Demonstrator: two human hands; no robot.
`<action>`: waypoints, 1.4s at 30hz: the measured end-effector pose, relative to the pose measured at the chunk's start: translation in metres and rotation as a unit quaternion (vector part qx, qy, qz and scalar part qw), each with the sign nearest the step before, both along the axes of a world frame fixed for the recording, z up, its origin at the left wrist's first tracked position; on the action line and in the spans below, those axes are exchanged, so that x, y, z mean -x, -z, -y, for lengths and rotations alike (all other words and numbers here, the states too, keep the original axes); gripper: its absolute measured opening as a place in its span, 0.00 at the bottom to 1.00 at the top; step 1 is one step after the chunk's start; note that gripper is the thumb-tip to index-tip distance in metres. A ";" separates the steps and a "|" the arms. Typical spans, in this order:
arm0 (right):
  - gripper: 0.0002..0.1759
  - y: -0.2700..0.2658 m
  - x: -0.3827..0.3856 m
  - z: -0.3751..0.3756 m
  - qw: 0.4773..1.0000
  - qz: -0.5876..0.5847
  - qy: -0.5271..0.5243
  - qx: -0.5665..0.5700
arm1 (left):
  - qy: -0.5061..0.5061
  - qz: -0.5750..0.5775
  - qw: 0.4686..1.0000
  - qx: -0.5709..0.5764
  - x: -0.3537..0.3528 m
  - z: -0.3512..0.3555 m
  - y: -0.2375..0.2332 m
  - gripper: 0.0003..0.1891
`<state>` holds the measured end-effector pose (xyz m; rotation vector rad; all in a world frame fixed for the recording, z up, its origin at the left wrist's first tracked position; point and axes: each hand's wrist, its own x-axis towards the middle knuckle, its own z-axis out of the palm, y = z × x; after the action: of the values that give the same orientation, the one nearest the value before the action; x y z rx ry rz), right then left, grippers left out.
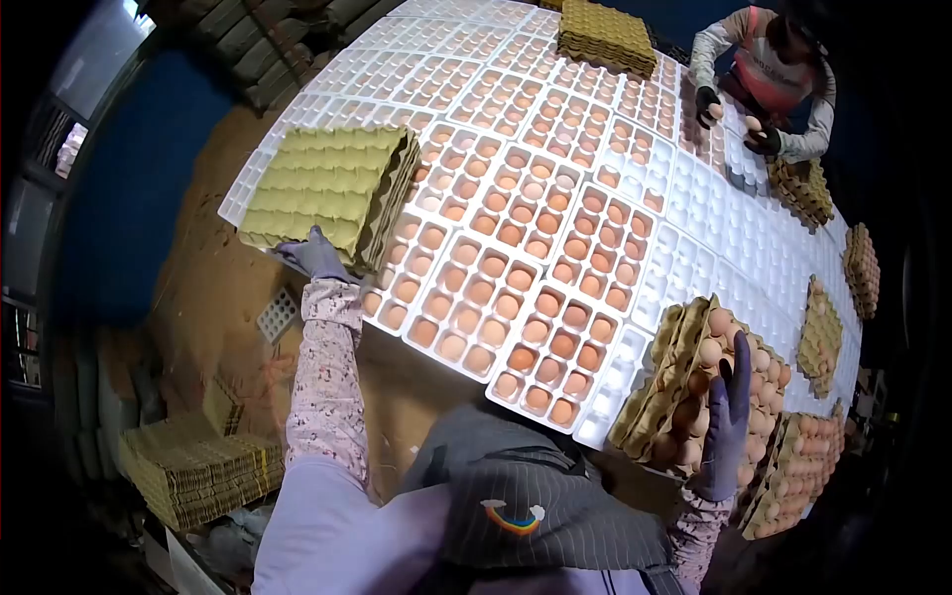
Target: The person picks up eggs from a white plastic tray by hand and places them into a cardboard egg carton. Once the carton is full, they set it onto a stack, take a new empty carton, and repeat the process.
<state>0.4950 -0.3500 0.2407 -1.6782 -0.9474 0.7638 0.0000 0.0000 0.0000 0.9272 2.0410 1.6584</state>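
My left hand, in a purple glove, grips the near edge of a stack of empty pulp egg trays. Its thumb lies against the stack, and some of its fingers are hidden. At the right, my right hand rests with fingers stretched over eggs in a tilted stack of filled pulp egg trays. Between my hands, white compartment trays full of brown eggs cover the near part of the table. Beside the filled stack, a white tray shows bare compartments.
Across the table, a person in dark gloves holds an egg in each hand. More pulp trays stand at the far edge, and filled ones at the right. Folded-looking pulp stacks sit on the lower left floor.
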 end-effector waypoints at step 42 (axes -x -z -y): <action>0.17 0.005 -0.179 -0.031 0.837 0.396 -0.314 0.208 | 0.785 -0.211 0.582 0.027 -0.457 0.197 -0.188 0.20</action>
<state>0.6741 -0.3188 0.2358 -2.1376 -2.1133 0.7154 0.4565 -0.1968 0.1878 2.1947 0.5399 0.2863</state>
